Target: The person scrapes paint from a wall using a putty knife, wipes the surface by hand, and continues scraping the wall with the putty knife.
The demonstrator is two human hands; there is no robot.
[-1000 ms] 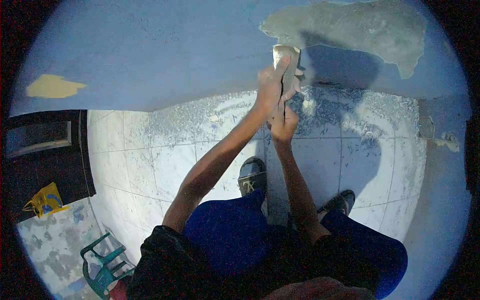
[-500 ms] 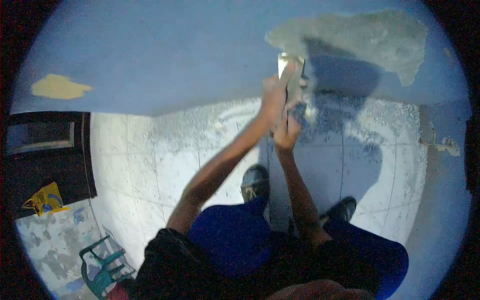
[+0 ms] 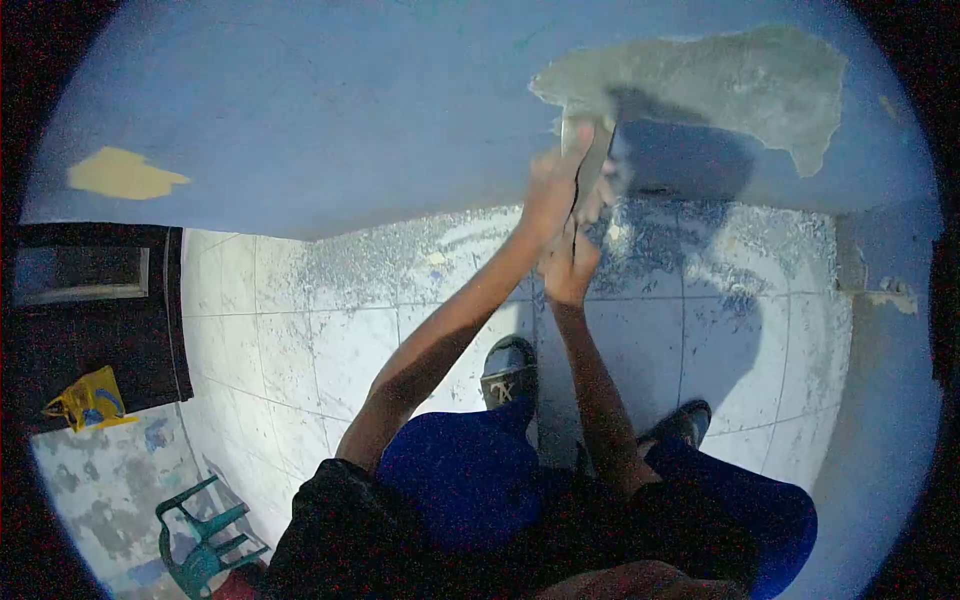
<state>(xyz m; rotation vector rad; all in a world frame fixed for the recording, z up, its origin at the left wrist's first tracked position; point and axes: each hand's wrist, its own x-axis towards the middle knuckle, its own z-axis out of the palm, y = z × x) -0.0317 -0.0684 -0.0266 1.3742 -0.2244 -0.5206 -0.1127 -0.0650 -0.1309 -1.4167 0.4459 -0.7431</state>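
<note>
Both of my hands are closed round one scraper (image 3: 590,150), a flat tool whose pale blade lies against the blue wall (image 3: 380,110) at the lower left edge of a bare grey patch (image 3: 720,80). My left hand (image 3: 550,195) is higher on the tool, with a finger stretched along the blade. Lower down, my right hand (image 3: 571,268) grips the handle end. Part of the tool is hidden by the fingers. A dark shadow falls on the wall and floor to the right.
Flakes of debris lie on the white tiled floor (image 3: 350,350) along the wall. At left are a dark door (image 3: 90,345), a yellow bag (image 3: 95,400) and a green plastic chair (image 3: 205,540). A yellowish patch (image 3: 125,174) marks the wall's left part.
The blade has tilted a little, and its bright glare has gone. Both hands keep their hold at nearly the same place. The view has shifted slightly.
</note>
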